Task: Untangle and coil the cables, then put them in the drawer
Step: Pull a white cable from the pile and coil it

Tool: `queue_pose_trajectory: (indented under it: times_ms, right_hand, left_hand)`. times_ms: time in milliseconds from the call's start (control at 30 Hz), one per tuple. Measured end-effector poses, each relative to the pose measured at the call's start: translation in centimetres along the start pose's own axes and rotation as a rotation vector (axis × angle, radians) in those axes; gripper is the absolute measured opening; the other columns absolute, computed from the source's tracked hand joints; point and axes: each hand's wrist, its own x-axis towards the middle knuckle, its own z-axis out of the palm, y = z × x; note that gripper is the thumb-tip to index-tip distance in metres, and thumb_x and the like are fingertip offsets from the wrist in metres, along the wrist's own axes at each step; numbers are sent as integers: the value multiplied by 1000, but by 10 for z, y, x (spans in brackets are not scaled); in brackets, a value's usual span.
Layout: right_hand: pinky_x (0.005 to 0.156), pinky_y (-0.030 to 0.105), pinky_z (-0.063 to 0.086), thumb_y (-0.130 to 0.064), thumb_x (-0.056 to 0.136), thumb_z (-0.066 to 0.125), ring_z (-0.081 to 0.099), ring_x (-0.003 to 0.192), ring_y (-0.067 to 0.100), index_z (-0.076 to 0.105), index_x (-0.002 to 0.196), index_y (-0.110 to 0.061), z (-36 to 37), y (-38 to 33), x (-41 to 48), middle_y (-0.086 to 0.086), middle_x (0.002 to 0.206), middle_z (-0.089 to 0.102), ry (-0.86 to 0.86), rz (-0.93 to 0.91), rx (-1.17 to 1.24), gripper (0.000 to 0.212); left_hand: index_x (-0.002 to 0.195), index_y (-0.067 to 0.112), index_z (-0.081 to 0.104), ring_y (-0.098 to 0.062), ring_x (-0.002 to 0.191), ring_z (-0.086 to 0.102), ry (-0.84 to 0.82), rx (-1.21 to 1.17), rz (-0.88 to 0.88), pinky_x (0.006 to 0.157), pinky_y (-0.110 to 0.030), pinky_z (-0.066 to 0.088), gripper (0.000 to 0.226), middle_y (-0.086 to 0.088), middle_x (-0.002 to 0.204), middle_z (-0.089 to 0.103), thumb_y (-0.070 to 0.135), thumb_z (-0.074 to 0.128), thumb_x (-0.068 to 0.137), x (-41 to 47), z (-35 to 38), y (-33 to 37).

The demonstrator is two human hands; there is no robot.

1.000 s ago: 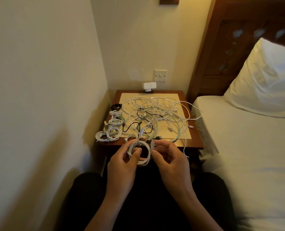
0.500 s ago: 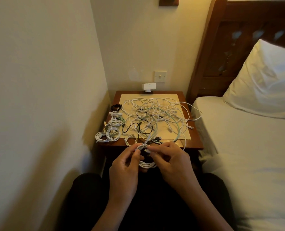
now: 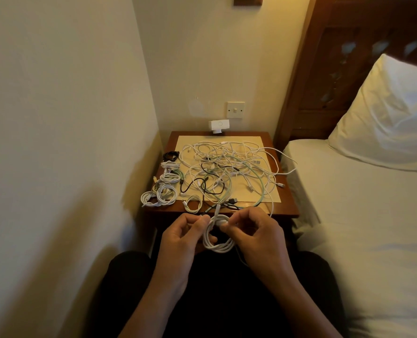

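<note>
A white cable coil point(image 3: 218, 242) hangs between both hands just in front of the wooden bedside table point(image 3: 288, 203). My left hand point(image 3: 180, 242) pinches the coil's top left side. My right hand point(image 3: 258, 237) pinches the cable's end at the top of the coil. A tangled pile of white, green and black cables point(image 3: 229, 172) covers the cream mat point(image 3: 270, 193) on the table. Several finished coils point(image 3: 159, 195) lie along the table's left edge, with a small black coil point(image 3: 171, 156) behind them and a small coil point(image 3: 192, 203) at the front edge. No drawer shows.
A wall point(image 3: 56, 142) runs close on the left. The bed point(image 3: 373, 215) with a white pillow point(image 3: 385, 113) stands on the right. A white plug adapter point(image 3: 218, 125) sits at the table's back under a wall switch point(image 3: 236, 110). My dark-clothed lap point(image 3: 227, 301) is below.
The hands turned the coil from an upright loop held at table edge to one hanging lower; the right fingers moved onto the cable end at the coil's top.
</note>
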Motion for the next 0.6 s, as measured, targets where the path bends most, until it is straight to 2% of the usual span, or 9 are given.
queue_pose_trajectory:
  times_ms: [67,200,267,333,467,600]
  right_hand:
    - [75,30,60,-21,84,84,68,85,8,72,89,-33,-1,-2,0,-9,92,70,-20,-13,-12,17]
    - [82,23,59,-15,89,79,68,95,2,78,99,-29,-5,-5,-1,-13,99,70,-55,-48,-20,17]
    - [83,20,57,-16,92,75,67,99,0,79,101,-30,-8,-5,-2,-14,103,71,-68,-30,-1,17]
    - [83,22,58,-17,93,74,68,99,2,79,102,-32,-9,-5,-1,-14,102,72,-78,-3,30,18]
    - [83,36,62,-17,90,77,71,91,12,75,107,-31,-8,-4,1,-7,95,73,-72,52,130,22]
    - [84,36,62,-17,91,77,72,92,11,76,103,-30,-8,-2,4,-7,95,75,-63,71,143,18]
  left_hand:
    - [103,0,67,-26,81,68,-29,-47,-54,81,-43,59,38,-17,98,74,31,70,83,5,-2,3]
    - [106,-1,65,-24,75,68,-53,-97,-108,71,-37,59,34,-16,90,70,21,73,81,9,-5,4]
    - [110,1,68,-23,74,67,-67,-133,-144,70,-35,59,35,-15,89,69,16,73,79,11,-7,4]
    - [109,5,74,-23,74,67,-101,-143,-173,71,-34,59,33,-14,90,69,13,74,77,11,-7,5]
    - [105,15,80,-23,81,68,-129,0,-118,79,-34,59,25,-10,94,71,8,76,81,9,-8,6]
    - [109,20,78,-24,87,75,-139,212,24,82,-32,61,25,-10,95,77,6,72,90,5,-4,11]
